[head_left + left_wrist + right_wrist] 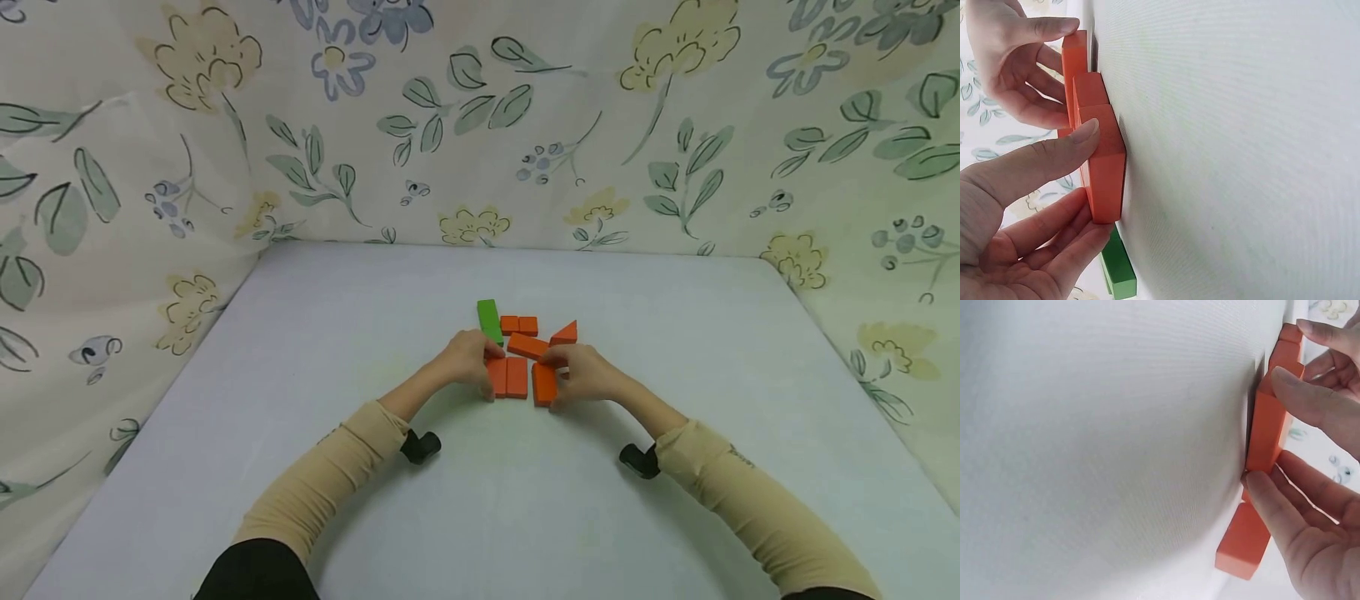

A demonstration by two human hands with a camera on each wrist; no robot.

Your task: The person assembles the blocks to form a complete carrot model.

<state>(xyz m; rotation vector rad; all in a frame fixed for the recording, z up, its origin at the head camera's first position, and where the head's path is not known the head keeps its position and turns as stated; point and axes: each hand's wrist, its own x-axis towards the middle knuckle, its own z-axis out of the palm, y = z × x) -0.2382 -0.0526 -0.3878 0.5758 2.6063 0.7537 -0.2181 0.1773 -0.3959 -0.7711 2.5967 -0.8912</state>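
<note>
On the white table, two red-orange rectangular blocks lie side by side. My left hand (468, 360) holds the left block (1107, 165) of this pair, thumb on its near end and fingertips at its side and far end; the other block (517, 377) touches it. Across a narrow gap, my right hand (591, 375) grips an orange rectangular block (1264, 428) between thumb and fingers. Behind these lie a slanted orange block (528, 346), an orange triangular block (564, 333) and two small orange blocks (518, 325). Green blocks (488, 318) stand beyond the left hand, partly hidden by it.
The white tabletop (480, 517) stretches around the blocks on all sides. A floral cloth (465, 125) hangs behind the table and along its sides. Black wrist devices (422, 447) sit below both forearms, close above the tabletop.
</note>
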